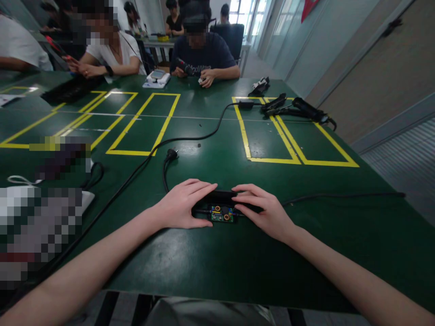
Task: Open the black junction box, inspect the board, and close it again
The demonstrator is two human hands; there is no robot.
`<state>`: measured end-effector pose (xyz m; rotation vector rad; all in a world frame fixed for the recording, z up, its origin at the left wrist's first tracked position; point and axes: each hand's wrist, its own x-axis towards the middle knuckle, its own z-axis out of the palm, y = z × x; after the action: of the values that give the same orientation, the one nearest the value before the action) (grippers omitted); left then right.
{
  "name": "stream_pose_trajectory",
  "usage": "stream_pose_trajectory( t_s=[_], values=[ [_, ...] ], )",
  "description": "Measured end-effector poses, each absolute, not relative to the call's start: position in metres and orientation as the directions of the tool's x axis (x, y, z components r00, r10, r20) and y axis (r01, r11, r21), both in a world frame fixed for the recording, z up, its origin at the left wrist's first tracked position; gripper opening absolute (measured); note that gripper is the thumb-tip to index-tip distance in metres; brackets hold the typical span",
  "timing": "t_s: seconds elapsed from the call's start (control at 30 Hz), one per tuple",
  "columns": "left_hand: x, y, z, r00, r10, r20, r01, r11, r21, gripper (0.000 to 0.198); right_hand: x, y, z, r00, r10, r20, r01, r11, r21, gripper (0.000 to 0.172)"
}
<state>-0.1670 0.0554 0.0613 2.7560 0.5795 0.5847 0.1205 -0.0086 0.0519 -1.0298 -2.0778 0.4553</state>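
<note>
A small green circuit board [222,214] with copper-wound ring coils lies in a shallow black casing on the table, with a lead at each end. Directly behind it is a long black piece, apparently the casing cover [221,196]. My left hand [185,203] curves around the board's left end, thumb and fingers apart; its thumb tip is by the casing's near edge and its fingertips are near the cover. At the right end, my right hand [263,208] has its fingertips on the cover. Its palm side is hidden. A black plug [171,154] rests beyond my left hand.
A long black cable [190,138] crosses the green table [190,262] to an inline box and black tool parts [307,111] at the back right. Yellow tape marks rectangles. Blurred-out items [41,217] lie at left. Co-workers sit opposite, one handling a small part.
</note>
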Motion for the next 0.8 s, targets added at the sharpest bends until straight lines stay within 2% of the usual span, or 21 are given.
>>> stream_pose_trajectory(
  t_s=[0.37, 0.8],
  values=[
    [-0.1673, 0.0528, 0.0561, 0.834, 0.444, 0.328, 0.285, -0.855, 0.432, 0.099, 0.1165, -0.0083, 0.0530, -0.282, 0.857, 0.431, 0.484, 0.515, -0.707, 0.016],
    [-0.1675, 0.0512, 0.0579, 0.833, 0.441, 0.333, 0.292, -0.863, 0.412, 0.093, 0.1169, -0.0082, 0.0543, -0.233, 0.857, 0.460, 0.460, 0.514, -0.724, 0.016]
  ],
)
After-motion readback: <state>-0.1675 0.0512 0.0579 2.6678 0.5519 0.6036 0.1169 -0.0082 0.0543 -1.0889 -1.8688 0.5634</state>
